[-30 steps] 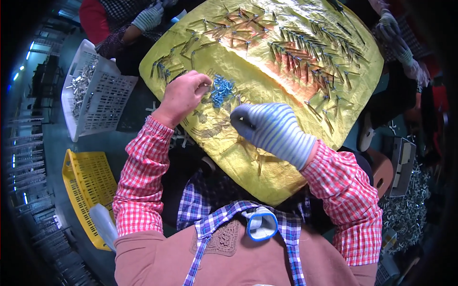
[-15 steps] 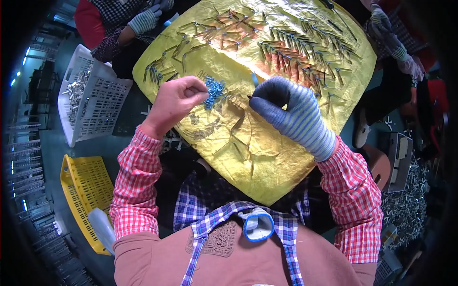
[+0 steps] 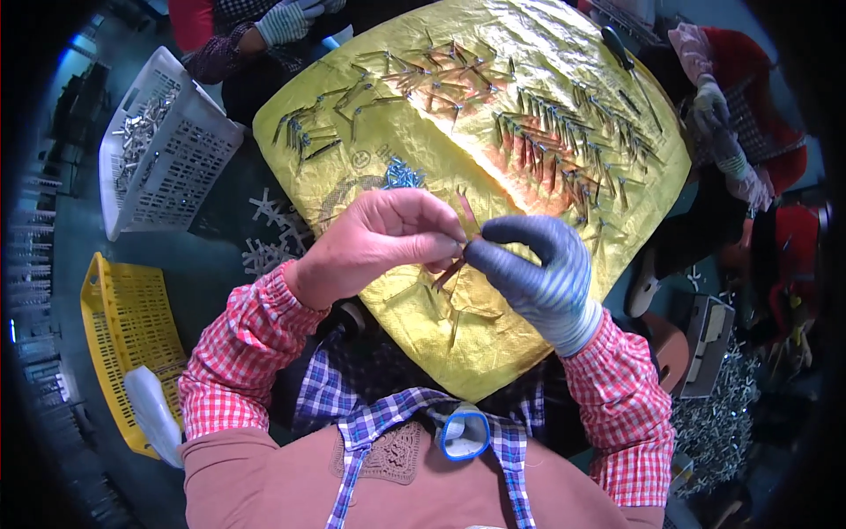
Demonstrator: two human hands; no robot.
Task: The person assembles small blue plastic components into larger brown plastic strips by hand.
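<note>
Sleeves of red-and-white check [image 3: 231, 353] are worn over both forearms, and past them the two hands are brought together above a yellow sheet [image 3: 520, 348]. By the bare left hand [image 3: 374, 234], a narrow pinch of thumb and forefinger is formed. By the right hand [image 3: 542, 278], in a blue-grey striped glove, thumb and fingertips are likewise closed to a small gap, meeting the left fingertips. Thin copper-brown strips [image 3: 448, 276] are held there, one end shown above the pinch and one below; whether they are joined as one piece cannot be told, since the middle is covered.

By its look, the metal may be judged light, stiff and smooth, apt to slip or swivel if gripped at a tip. It would best be taken near the meeting point, with the flats pinched and the thin edges kept off bare skin.

Just beyond the grip, a few similar loose pieces [image 3: 455, 328] are seen on the near part of the sheet. Farther off, small blue fasteners [image 3: 403, 174] are heaped, and V-shaped pieces [image 3: 546, 141] are laid in slanting rows. A dark-handled tool [image 3: 616, 48] is rested near the far right edge, beyond which a co-worker's gloved hand [image 3: 710, 113] can be made out.
</note>
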